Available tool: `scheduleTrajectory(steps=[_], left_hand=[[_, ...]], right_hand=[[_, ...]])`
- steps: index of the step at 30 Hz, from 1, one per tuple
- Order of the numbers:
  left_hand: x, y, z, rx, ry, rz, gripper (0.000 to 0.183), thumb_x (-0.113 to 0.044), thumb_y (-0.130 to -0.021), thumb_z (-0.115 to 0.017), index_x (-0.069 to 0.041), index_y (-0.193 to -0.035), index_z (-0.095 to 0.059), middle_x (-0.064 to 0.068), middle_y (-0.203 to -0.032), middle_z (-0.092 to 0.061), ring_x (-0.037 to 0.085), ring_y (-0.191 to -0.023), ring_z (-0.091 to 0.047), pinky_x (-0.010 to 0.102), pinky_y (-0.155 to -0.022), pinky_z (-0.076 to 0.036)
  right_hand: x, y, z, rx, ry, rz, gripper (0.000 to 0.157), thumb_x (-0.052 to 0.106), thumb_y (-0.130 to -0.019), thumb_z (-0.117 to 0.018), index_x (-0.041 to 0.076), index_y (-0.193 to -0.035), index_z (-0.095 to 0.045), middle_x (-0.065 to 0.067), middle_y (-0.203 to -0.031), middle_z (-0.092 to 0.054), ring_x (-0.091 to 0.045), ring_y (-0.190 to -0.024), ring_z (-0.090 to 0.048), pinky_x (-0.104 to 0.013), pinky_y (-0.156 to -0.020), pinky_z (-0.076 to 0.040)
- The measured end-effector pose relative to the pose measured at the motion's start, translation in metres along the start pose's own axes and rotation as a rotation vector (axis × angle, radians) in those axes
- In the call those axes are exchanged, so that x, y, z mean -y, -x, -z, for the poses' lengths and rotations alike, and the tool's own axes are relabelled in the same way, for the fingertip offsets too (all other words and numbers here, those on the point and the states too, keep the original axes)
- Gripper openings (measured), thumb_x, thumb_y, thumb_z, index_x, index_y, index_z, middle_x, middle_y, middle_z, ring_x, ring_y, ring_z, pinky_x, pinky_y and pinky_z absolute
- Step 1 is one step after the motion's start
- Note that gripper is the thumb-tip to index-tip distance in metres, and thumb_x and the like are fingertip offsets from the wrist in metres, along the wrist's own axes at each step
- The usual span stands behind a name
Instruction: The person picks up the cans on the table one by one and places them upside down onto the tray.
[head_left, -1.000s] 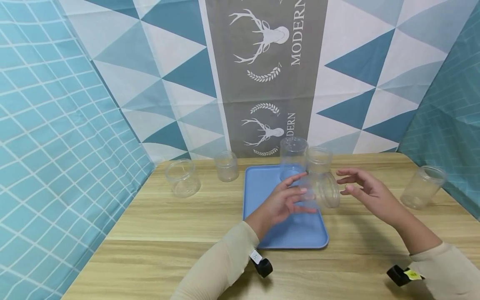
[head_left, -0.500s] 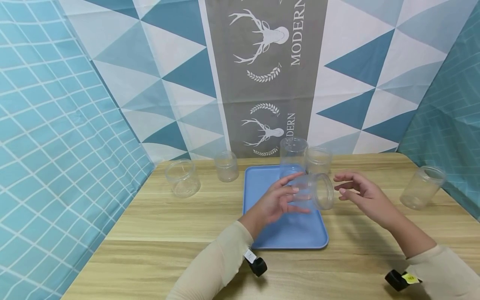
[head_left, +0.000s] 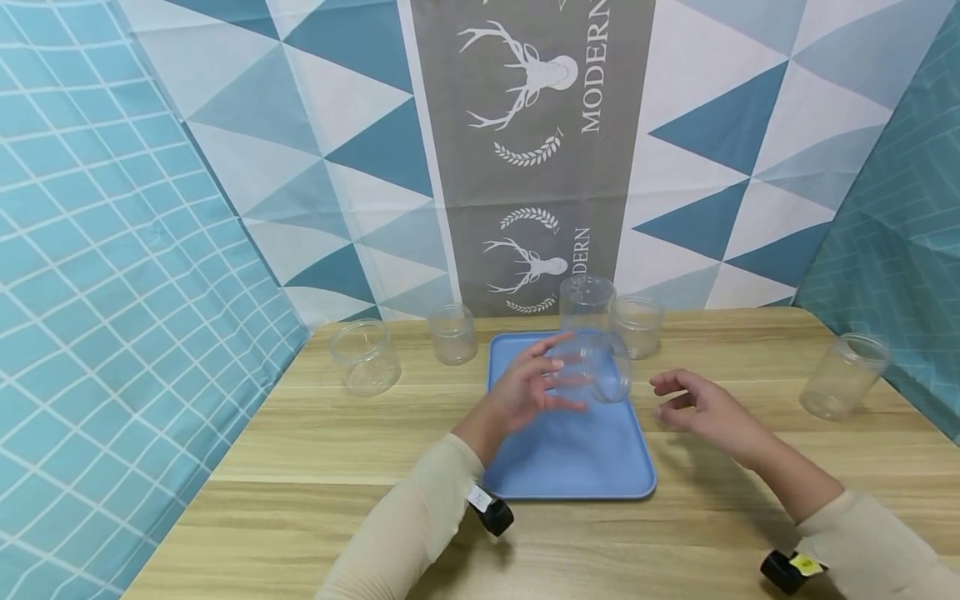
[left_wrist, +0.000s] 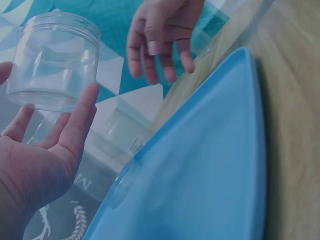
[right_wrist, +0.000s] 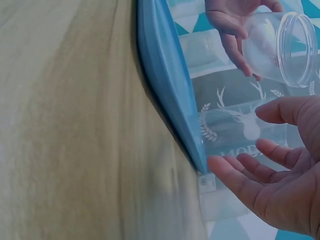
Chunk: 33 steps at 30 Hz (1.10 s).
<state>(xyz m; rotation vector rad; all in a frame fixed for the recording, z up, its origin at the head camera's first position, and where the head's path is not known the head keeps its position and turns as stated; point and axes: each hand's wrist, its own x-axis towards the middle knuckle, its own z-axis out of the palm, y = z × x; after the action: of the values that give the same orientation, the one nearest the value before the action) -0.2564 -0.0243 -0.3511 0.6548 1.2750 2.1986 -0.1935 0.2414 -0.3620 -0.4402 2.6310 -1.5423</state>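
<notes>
My left hand [head_left: 517, 396] holds a clear wide-mouthed jar [head_left: 609, 371] over the blue tray [head_left: 570, 462]. The jar lies sideways in the head view, its threaded mouth toward the right. Spread fingers and thumb grip it around its base end, as the left wrist view shows. My right hand [head_left: 701, 417] hovers just right of the tray, fingers loosely bent, holding nothing and apart from the jar. A taller clear jar [head_left: 587, 298] stands on the far part of the tray, partly hidden behind the held jar.
Another clear jar [head_left: 643, 329] stands by the tray's far right corner. To the left on the wooden table [head_left: 300, 475] are a wide jar [head_left: 366, 358] and a small jar [head_left: 453, 335]. One more jar [head_left: 842, 379] stands far right. Patterned cloth hangs behind.
My left hand has moved left with the jar, farther over the tray. The right hand has shifted slightly left and toward me, and its distance from the jar has grown.
</notes>
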Motion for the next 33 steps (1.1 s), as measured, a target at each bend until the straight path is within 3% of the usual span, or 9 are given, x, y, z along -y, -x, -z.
scheduleTrajectory(steps=[5, 13, 25, 33], left_hand=[[-0.01, 0.003, 0.009, -0.007, -0.028, 0.012, 0.056, -0.009, -0.084, -0.044, -0.013, -0.138, -0.029, 0.014, -0.129, -0.043, 0.037, -0.111, -0.046, 0.056, -0.077, -0.044], [-0.018, 0.005, 0.026, -0.016, -0.052, 0.008, 0.05, -0.009, -0.085, -0.041, -0.018, -0.134, -0.036, 0.013, -0.129, -0.042, 0.041, -0.115, -0.041, 0.055, -0.079, -0.043], [-0.032, 0.014, 0.05, -0.07, -0.062, 0.012, 0.05, -0.006, -0.086, -0.039, -0.018, -0.134, -0.036, 0.016, -0.131, -0.039, 0.043, -0.114, -0.04, 0.056, -0.078, -0.043], [-0.041, 0.019, 0.063, -0.123, -0.139, 0.02, 0.051, -0.004, -0.086, -0.042, -0.014, -0.135, -0.034, 0.014, -0.129, -0.043, 0.035, -0.108, -0.05, 0.055, -0.078, -0.044]], right_hand=[[-0.001, -0.003, -0.006, 0.034, -0.032, -0.043, 0.049, 0.013, -0.082, -0.061, -0.005, -0.123, -0.041, -0.025, -0.117, -0.044, -0.031, -0.096, -0.051, -0.034, -0.068, -0.052], [-0.009, -0.011, -0.015, 0.074, -0.059, -0.084, 0.047, 0.009, -0.081, -0.061, -0.008, -0.12, -0.042, -0.024, -0.111, -0.047, -0.025, -0.087, -0.055, -0.034, -0.065, -0.052], [-0.008, -0.02, -0.02, 0.089, -0.003, -0.097, 0.045, 0.005, -0.079, -0.061, -0.012, -0.117, -0.046, -0.021, -0.1, -0.053, -0.021, -0.079, -0.057, -0.031, -0.062, -0.052], [-0.009, -0.024, -0.023, 0.078, 0.028, -0.124, 0.046, 0.004, -0.076, -0.06, -0.015, -0.116, -0.046, -0.019, -0.096, -0.054, -0.02, -0.069, -0.059, -0.03, -0.062, -0.051]])
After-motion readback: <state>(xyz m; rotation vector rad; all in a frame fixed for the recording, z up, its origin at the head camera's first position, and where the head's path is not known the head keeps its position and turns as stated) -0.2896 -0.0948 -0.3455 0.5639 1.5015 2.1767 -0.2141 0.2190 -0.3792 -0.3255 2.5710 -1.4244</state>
